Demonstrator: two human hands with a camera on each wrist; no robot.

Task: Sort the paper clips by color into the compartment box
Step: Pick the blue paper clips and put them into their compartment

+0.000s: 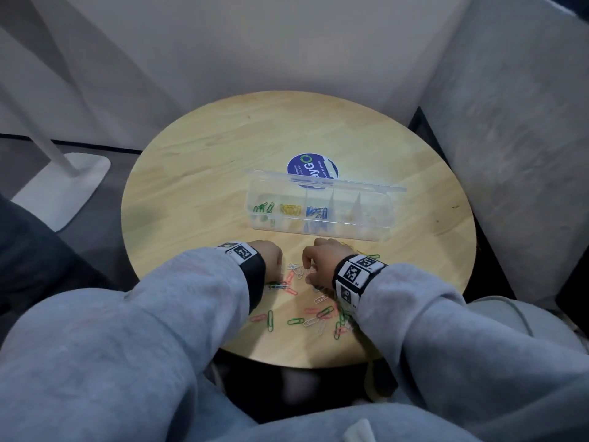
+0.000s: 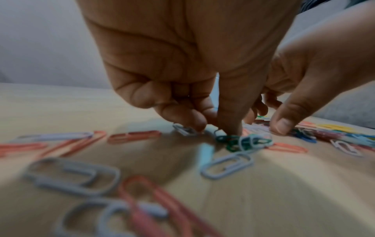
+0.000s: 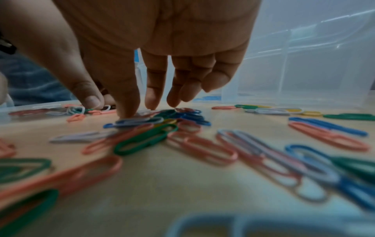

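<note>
The clear compartment box [image 1: 379, 231] stands open mid-table, with green clips [image 1: 264, 208], yellow clips [image 1: 290, 209] and blue clips [image 1: 316, 212] in its three left compartments. Loose clips [image 1: 306, 314] of mixed colours lie scattered near the table's front edge. My left hand [image 2: 215, 128] is curled down over them, its fingertips pinching a white clip [image 2: 184, 129] beside a tangle of green clips [image 2: 231, 142]. My right hand [image 3: 111, 109] reaches down with nearly straight fingers, its index tip resting on a white clip [image 3: 140, 120] atop a mixed pile; it holds nothing.
A round wooden table [image 1: 197, 173] carries a blue round sticker [image 1: 298, 167] behind the box's raised lid [image 1: 325, 183]. Grey walls close in behind and on the right. A white stand base [image 1: 63, 189] sits on the floor at the left.
</note>
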